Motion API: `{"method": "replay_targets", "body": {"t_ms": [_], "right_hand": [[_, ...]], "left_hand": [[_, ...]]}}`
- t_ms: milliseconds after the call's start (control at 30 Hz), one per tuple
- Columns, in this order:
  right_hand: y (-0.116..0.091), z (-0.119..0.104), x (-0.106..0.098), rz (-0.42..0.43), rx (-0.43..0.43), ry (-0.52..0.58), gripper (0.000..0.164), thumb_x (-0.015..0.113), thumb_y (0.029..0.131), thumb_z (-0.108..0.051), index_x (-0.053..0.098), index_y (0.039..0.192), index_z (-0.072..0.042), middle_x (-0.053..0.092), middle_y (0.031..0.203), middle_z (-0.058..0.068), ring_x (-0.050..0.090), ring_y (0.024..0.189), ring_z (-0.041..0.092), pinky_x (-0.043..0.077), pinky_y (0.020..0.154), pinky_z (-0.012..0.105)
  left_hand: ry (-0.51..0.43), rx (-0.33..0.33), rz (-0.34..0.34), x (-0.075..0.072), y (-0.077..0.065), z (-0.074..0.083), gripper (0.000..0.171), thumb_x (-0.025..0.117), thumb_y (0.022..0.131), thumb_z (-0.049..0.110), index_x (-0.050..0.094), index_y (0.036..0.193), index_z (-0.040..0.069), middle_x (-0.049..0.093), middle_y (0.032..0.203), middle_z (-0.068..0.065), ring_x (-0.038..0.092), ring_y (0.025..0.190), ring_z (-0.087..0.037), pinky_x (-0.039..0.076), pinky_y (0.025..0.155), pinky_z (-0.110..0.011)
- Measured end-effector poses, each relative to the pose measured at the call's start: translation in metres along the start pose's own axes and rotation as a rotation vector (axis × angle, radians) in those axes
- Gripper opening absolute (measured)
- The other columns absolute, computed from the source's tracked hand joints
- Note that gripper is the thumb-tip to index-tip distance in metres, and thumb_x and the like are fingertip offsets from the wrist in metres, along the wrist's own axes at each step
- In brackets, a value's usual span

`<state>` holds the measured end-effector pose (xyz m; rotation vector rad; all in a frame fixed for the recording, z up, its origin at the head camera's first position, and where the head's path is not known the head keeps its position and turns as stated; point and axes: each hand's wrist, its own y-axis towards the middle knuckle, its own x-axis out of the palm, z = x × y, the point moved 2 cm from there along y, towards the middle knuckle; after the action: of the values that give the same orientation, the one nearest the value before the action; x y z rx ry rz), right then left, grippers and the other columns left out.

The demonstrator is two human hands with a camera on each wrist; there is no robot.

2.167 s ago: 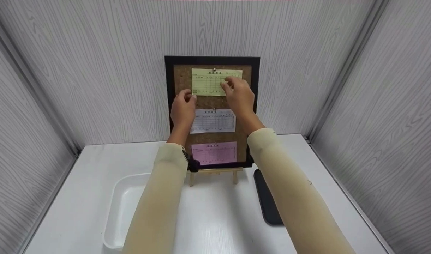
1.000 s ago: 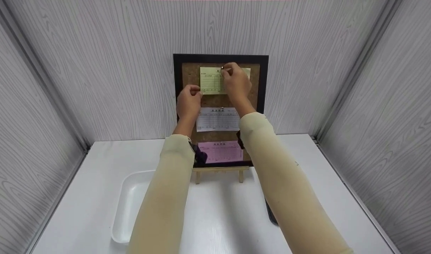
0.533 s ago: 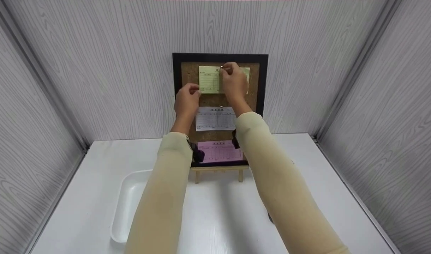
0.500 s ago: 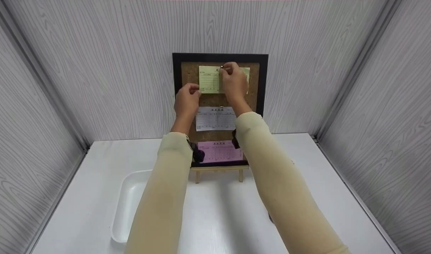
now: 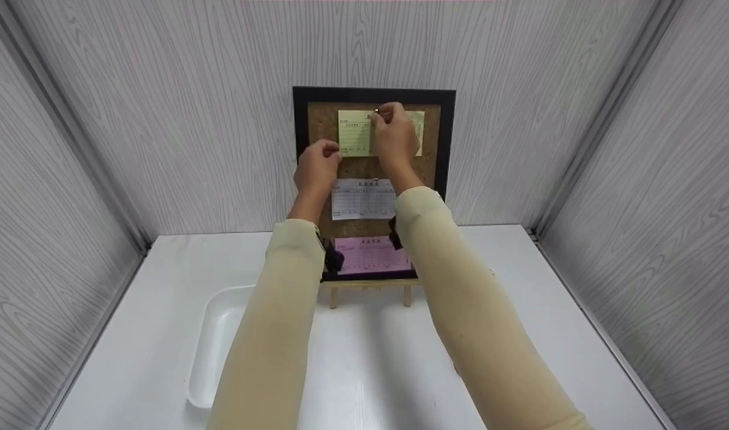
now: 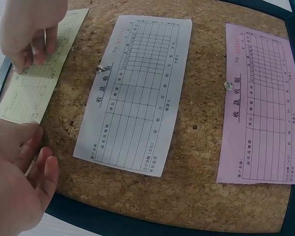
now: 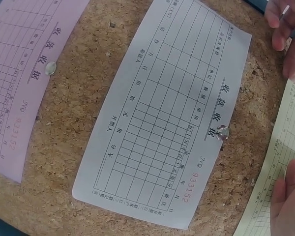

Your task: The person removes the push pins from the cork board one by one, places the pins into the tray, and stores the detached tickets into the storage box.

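A yellow receipt slip is on the upper part of a black-framed cork board. My right hand covers its middle and right, and pinches a clear pushpin at its top edge. My left hand is at the slip's lower left corner, fingertips at the paper's edge and a small gap between thumb and index finger. Below hang a white receipt slip and a pink receipt slip, each with a clear pushpin at its top. In the wrist views fingers hide part of the yellow slip.
A small wooden easel supports the board on a white table, close to the back wall. A white tray stands at the left, partly behind the left sleeve. Panels close off both sides.
My right hand has moved up from the slip's right part to the pushpin at its top and stays there. My left hand keeps to the lower left corner. The camera view has shifted slightly.
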<state>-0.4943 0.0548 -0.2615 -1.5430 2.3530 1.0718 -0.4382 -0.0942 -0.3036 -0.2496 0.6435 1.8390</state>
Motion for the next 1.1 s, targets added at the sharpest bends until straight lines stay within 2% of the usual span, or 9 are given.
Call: {"method": "replay_targets", "body": {"t_ms": [267,500,767,1100], "right_hand": [[-0.0030,0.0025,-0.0006,-0.019,-0.005,0.027,0.021,0.061,0.101,-0.038,0.064,0.112,-0.021,0.071,0.105,-0.008,0.064,0.089,0.007,0.047,0.077,0.030],[-0.0033,0.0025,-0.0026,0.000,-0.029,0.043,0.022,0.059,0.102,-0.039,0.063,0.113,-0.021,0.070,0.104,-0.007,0.063,0.088,0.008,0.046,0.075,0.030],[-0.0041,0.0022,-0.0021,0.015,-0.061,-0.001,0.020,0.060,0.102,-0.037,0.066,0.111,-0.021,0.067,0.107,-0.007,0.062,0.095,0.008,0.048,0.081,0.032],[-0.0071,-0.0032,-0.0016,0.022,-0.127,-0.089,0.019,0.060,0.102,-0.034,0.067,0.111,-0.019,0.061,0.109,-0.002,0.062,0.098,0.012,0.049,0.080,0.034]], "left_hand": [[0.046,-0.009,-0.014,-0.0007,-0.0001,0.0008,0.025,0.056,0.104,0.026,0.066,0.126,0.018,0.068,0.123,0.000,0.063,0.106,-0.018,0.048,0.093,-0.041],[0.037,-0.011,-0.008,-0.0010,-0.0012,0.0022,0.025,0.057,0.104,0.027,0.066,0.125,0.018,0.067,0.123,-0.001,0.063,0.108,-0.019,0.047,0.095,-0.041],[0.015,-0.009,-0.003,0.0003,-0.0025,-0.0006,0.025,0.058,0.104,0.027,0.067,0.125,0.018,0.068,0.122,-0.001,0.063,0.107,-0.019,0.048,0.094,-0.041],[0.007,-0.008,-0.011,-0.0028,-0.0048,0.0001,0.025,0.057,0.104,0.027,0.067,0.125,0.018,0.067,0.123,-0.001,0.062,0.107,-0.019,0.047,0.094,-0.041]]}}
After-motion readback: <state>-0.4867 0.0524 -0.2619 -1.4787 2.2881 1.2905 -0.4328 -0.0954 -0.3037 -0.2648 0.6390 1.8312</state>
